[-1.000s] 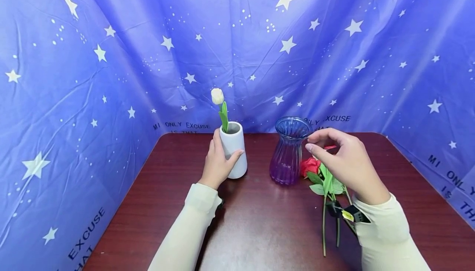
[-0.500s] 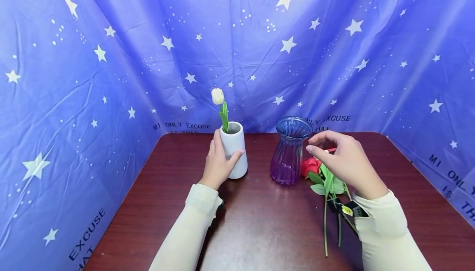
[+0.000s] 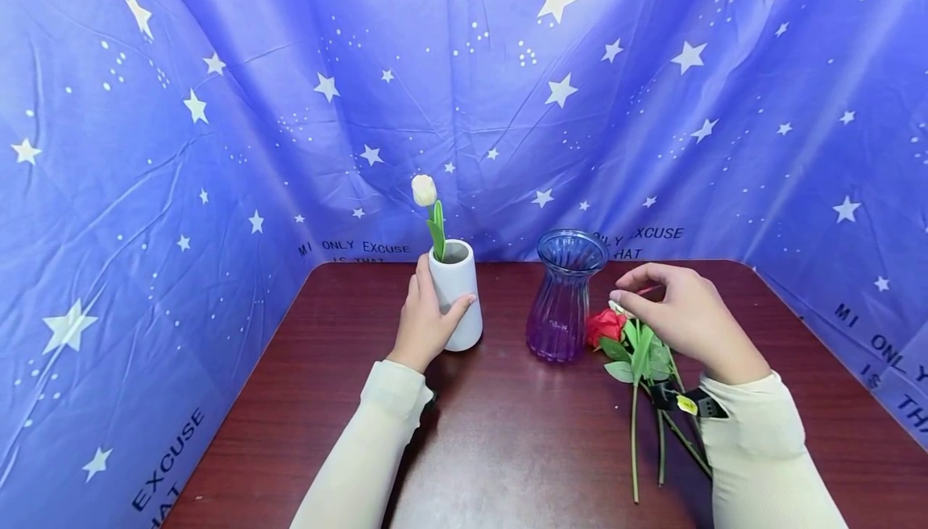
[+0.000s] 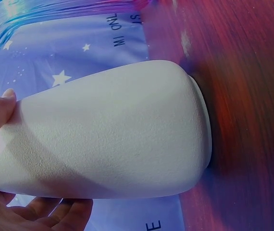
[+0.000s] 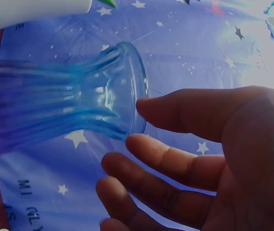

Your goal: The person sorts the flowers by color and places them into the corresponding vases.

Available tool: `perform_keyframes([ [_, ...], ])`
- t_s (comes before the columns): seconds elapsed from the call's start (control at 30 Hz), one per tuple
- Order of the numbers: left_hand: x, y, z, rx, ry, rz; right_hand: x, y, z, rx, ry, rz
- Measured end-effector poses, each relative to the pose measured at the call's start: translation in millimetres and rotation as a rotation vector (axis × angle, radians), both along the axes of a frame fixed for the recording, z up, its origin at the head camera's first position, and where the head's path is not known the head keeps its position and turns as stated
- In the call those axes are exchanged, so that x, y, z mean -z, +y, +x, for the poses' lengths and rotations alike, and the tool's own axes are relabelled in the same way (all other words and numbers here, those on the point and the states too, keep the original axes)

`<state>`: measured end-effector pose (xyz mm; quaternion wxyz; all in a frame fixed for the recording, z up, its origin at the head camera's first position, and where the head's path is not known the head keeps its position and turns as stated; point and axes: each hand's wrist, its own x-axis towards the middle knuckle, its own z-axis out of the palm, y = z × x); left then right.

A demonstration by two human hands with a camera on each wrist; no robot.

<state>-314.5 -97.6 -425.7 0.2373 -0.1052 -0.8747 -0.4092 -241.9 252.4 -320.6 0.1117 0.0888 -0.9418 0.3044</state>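
My left hand [image 3: 426, 318] grips a white vase [image 3: 464, 312], thumb on the near side and fingers round the other side. The vase stands upright on the table, with a white tulip [image 3: 424, 191] leaning in its mouth. My right hand [image 3: 692, 321] hovers above several flowers, its fingers loosely bent with nothing between thumb and fingertips. A red rose [image 3: 605, 326] and green stems lie beneath it; a white bloom there is partly hidden. Just left of this hand stands a blue-purple glass vase [image 3: 561, 303]. In the right wrist view, the glass vase [image 5: 93, 101] shows behind the fingers.
The dark red-brown wooden table [image 3: 507, 448] is ringed by a blue star-printed cloth [image 3: 464, 94]. Flower stems [image 3: 635, 448] reach toward the table's near right part. A gap of table separates the two vases.
My right hand has shifted slightly right, away from the glass vase's rim. The left hand and white vase have stayed in place.
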Motion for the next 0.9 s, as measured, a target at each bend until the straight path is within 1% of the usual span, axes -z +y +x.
perform_keyframes([
  [0.17, 0.7, -0.2, -0.5, 0.003, -0.003, -0.001, 1.3, 3.6, -1.0, 0.011, -0.018, 0.025],
  [0.3, 2.0, -0.3, -1.4, 0.000, 0.009, -0.007, 2.4, 5.6, -2.8, 0.017, -0.039, 0.039],
  [0.43, 3.0, -0.2, -2.4, -0.003, 0.014, -0.011, 6.1, 8.6, -6.4, 0.021, -0.053, 0.059],
  [0.73, 2.5, -1.0, -1.3, -0.008, 0.015, -0.009, 15.8, 10.9, -16.1, -0.010, -0.106, 0.070],
  [0.9, 2.2, -1.0, -1.6, -0.002, 0.005, -0.001, 19.4, 12.7, -19.2, -0.005, -0.121, 0.085],
])
